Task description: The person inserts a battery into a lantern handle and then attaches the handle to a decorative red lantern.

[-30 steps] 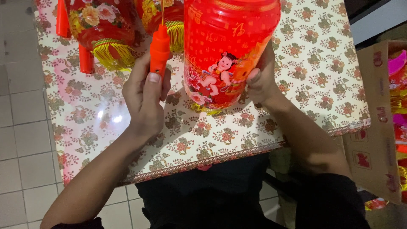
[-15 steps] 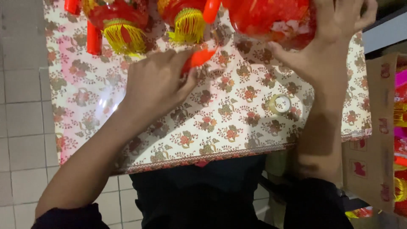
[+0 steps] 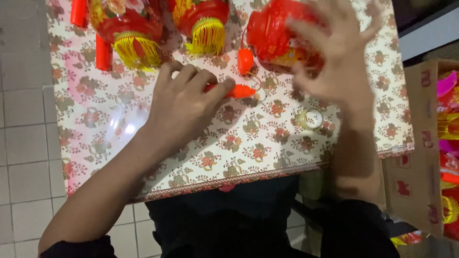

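Head camera, looking down on a floral tablecloth (image 3: 267, 143). Left hand (image 3: 184, 102) closed around an orange stick handle (image 3: 236, 91), tip pointing right, lying just above the cloth. Right hand (image 3: 337, 62) blurred, fingers spread open, against a red lantern (image 3: 277, 33) resting on the cloth. Two more red lanterns with yellow tassels (image 3: 126, 28) at the far edge; cardboard box (image 3: 418, 148) to the right.

Red lantern (image 3: 279, 33), floral tablecloth (image 3: 267, 138)

Your left hand (image 3: 184, 102) and right hand (image 3: 337, 59) are bare; behind the fingers both forearms are uncovered, with dark sleeves bunched above the elbows and dark clothing below
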